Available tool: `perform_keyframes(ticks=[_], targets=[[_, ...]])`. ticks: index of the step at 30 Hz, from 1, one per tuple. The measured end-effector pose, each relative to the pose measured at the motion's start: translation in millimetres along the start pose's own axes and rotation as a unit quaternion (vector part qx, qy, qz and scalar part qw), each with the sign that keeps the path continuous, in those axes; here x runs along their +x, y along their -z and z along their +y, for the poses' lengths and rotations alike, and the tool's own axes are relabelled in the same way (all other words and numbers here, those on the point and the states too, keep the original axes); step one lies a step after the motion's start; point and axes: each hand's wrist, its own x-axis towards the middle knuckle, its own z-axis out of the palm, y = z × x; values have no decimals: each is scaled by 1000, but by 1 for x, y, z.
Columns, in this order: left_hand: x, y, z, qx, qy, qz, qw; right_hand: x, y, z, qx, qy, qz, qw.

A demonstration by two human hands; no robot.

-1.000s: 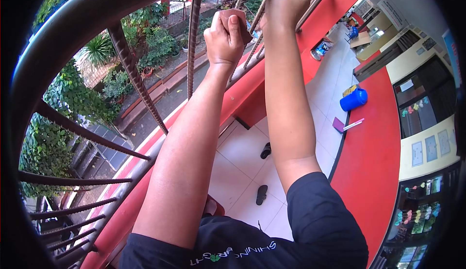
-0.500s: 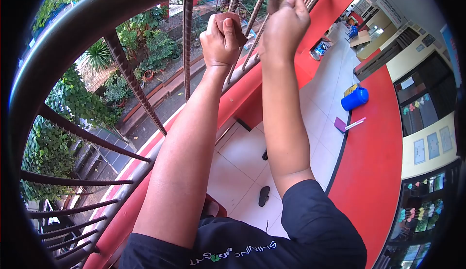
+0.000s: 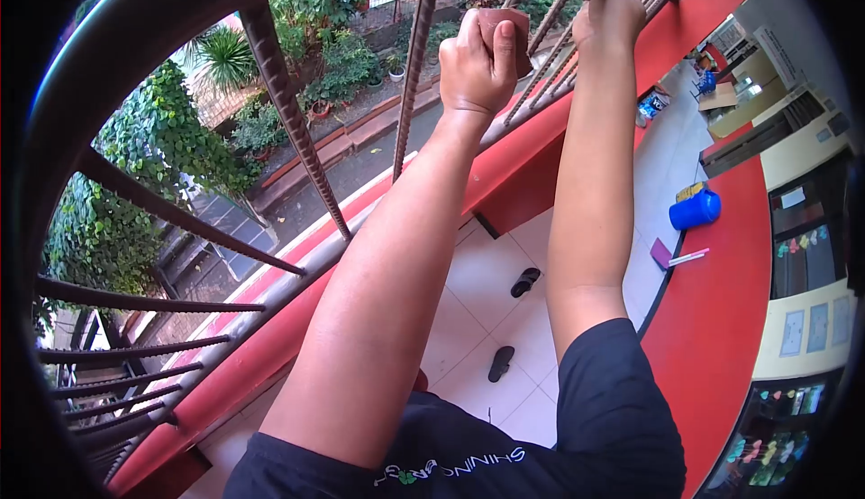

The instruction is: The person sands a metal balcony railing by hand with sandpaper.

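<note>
The left hand (image 3: pixel 478 62) is closed around a flat reddish-brown piece (image 3: pixel 515 35), thumb pressed on its face and fingers curled behind it. This piece shows at the upper middle, beside the ribbed bars (image 3: pixel 293 121). The right hand (image 3: pixel 613 17), farther right and higher, has its fingers curled closely together at the underside of the dark curved handrail (image 3: pixel 99 53); whether it pinches something there cannot be told.

The bars run from the handrail to a lower rail (image 3: pixel 329 256), which slants from near left to far right above a red ledge (image 3: pixel 500 157). Beyond the bars, on the left, are leafy plants (image 3: pixel 135 152) and a paved path (image 3: pixel 374 161).

Between and below the forearms, two dark slippers lie apart on the pale tiled floor (image 3: pixel 468 319). On the right, a blue container (image 3: pixel 695 210) and a purple dustpan-like object (image 3: pixel 660 254) are by the red strip (image 3: pixel 707 310). Far right, an open cardboard box (image 3: pixel 719 96) is visible.
</note>
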Motion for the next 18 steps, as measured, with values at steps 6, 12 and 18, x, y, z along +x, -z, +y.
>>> perform_keyframes(ticks=[6, 12, 18], targets=[[1, 0, 4, -21, -23, -15, 999, -27, -41, -38, 151, -83, 160, 972], [5, -1, 5, -5, -23, -26, 999, -19, -23, -46, 174, -157, 53, 971], [3, 0, 4, 0, -16, -32, 999, -23, -17, -77, 142, -180, 26, 973]])
